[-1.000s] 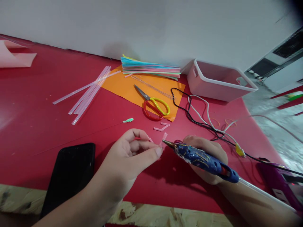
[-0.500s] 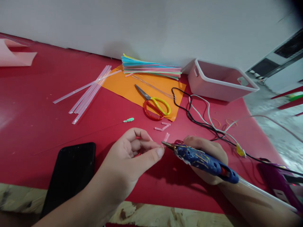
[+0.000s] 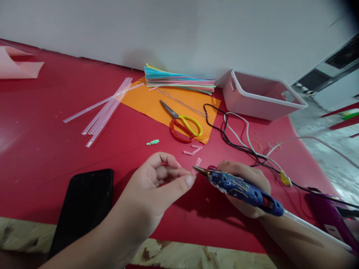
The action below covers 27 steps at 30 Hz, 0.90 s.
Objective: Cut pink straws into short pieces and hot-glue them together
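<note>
Between thumb and fingertips, my left hand point(image 3: 159, 186) pinches a small pink piece of pipe cleaner point(image 3: 198, 163), partly hidden by the fingers. My right hand point(image 3: 249, 183) is wrapped round a blue hot glue gun point(image 3: 238, 188), its surface streaked with dried glue. The metal nozzle is at the pink piece, right by my left fingertips; whether it touches cannot be made out. A clear glue stick point(image 3: 314, 228) runs out of the gun's rear end. Just beyond my hands lie several short pink pieces point(image 3: 193, 151) on the red table.
Scissors point(image 3: 183, 127) rest on orange paper point(image 3: 140, 101), with a pipe cleaner bundle point(image 3: 179, 80) behind. Pale pink glue sticks point(image 3: 108, 108) lie left. A green-tipped wire point(image 3: 152, 142) and black phone point(image 3: 84, 205) are nearer. Right are a pink bin point(image 3: 252, 99), tangled cables point(image 3: 232, 142) and a purple device point(image 3: 331, 213).
The glue gun's nozzle has shifted very slightly up and to the right. My left hand keeps its pinch almost unmoved.
</note>
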Motion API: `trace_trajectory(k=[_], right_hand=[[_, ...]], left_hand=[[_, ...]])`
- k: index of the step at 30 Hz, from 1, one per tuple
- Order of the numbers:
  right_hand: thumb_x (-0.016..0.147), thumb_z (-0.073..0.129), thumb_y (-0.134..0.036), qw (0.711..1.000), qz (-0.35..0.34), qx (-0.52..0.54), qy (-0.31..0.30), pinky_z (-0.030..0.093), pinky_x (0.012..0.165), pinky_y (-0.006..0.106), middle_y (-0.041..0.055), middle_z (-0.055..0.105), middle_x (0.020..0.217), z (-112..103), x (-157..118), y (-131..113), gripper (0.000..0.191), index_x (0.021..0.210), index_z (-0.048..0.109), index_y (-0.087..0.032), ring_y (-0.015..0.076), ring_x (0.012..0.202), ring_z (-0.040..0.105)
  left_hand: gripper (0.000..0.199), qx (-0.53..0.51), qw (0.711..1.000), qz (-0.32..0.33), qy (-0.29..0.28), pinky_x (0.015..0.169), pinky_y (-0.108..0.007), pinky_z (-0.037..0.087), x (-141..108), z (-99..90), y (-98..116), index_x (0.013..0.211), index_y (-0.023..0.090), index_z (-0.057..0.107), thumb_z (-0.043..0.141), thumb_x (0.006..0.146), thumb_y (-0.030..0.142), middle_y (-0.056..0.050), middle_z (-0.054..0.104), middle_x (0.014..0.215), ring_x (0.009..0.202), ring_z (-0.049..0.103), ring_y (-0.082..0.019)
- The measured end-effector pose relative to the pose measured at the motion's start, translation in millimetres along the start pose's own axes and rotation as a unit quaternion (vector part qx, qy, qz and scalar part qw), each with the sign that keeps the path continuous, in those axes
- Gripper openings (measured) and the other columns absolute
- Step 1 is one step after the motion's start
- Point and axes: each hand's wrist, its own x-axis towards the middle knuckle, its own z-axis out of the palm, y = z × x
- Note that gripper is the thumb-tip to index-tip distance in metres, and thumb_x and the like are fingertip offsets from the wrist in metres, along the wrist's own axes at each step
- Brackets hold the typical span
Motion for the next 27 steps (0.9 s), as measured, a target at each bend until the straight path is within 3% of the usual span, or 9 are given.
trace_trajectory(k=[5, 13, 27], right_hand=[[0.079, 0.066, -0.017, 1.0, 0.0, 0.015, 0.008, 0.051, 0.057, 0.034, 0.0026, 0.067, 0.078, 1.2, -1.9, 1.9, 0.024, 0.101, 0.064, -0.027, 0.0201, 0.062, 0.063], [0.079, 0.066, -0.015, 1.0, 0.002, 0.01, 0.021, 0.051, 0.06, 0.031, 0.0011, 0.069, 0.08, 0.6, -0.9, -0.4, 0.023, 0.1, 0.064, -0.025, 0.0177, 0.064, 0.064], [0.08, 0.065, -0.015, 0.999, 0.003, -0.014, 0.032, 0.051, 0.055, 0.029, 0.0003, 0.071, 0.078, 2.5, -0.5, -0.1, 0.021, 0.099, 0.065, -0.026, 0.0169, 0.059, 0.065]], left_hand=[[0.03, -0.009, 1.0, -0.001, 0.007, 0.068, -0.02, 0.046, 0.4, 0.0, 0.1, 0.082, 0.02, 0.059, 0.086, 0.072, 0.014, 0.005, 0.074, 0.072, 0.071, 0.066, -0.009], [0.029, -0.021, 1.0, 0.01, 0.008, 0.069, -0.017, 0.047, -0.1, -0.2, -0.1, 0.079, 0.02, 0.056, 0.084, 0.073, 0.01, 0.008, 0.072, 0.072, 0.07, 0.066, -0.006], [0.028, -0.018, 0.999, 0.008, -0.034, 0.071, -0.014, 0.048, 3.6, -5.8, -2.1, 0.08, 0.02, 0.056, 0.082, 0.078, 0.011, 0.007, 0.073, 0.073, 0.072, 0.066, -0.005]])
